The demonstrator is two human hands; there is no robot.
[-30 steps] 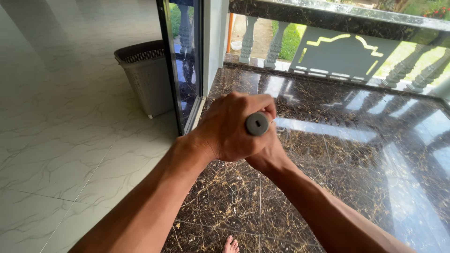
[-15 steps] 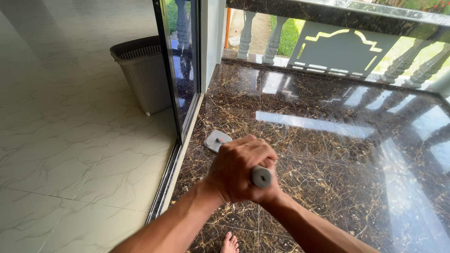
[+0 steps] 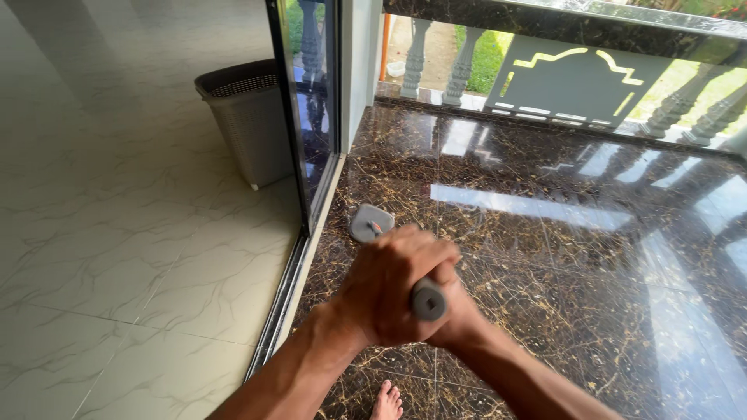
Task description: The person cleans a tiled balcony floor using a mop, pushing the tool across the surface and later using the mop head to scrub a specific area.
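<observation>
Both my hands grip a grey mop handle (image 3: pixel 429 300), whose round end cap faces the camera. My left hand (image 3: pixel 389 284) wraps the top of the handle; my right hand (image 3: pixel 459 315) holds it just below, mostly hidden behind the left. The grey flat mop head (image 3: pixel 369 222) rests on the dark gold-veined marble floor (image 3: pixel 560 257), beyond my hands and close to the sliding door track (image 3: pixel 282 299). My bare foot (image 3: pixel 387 402) shows at the bottom edge.
A glass sliding door (image 3: pixel 311 101) in a dark frame stands at the left of the dark floor. A grey woven laundry basket (image 3: pixel 249 128) sits on the pale marble tiles (image 3: pixel 117 233) behind it. A stone balustrade (image 3: pixel 560 70) bounds the far side.
My hands have pulled the handle down and towards me, uncovering the mop head near the door track. Since half a second ago the view has shifted slightly; the hands hardly moved.
</observation>
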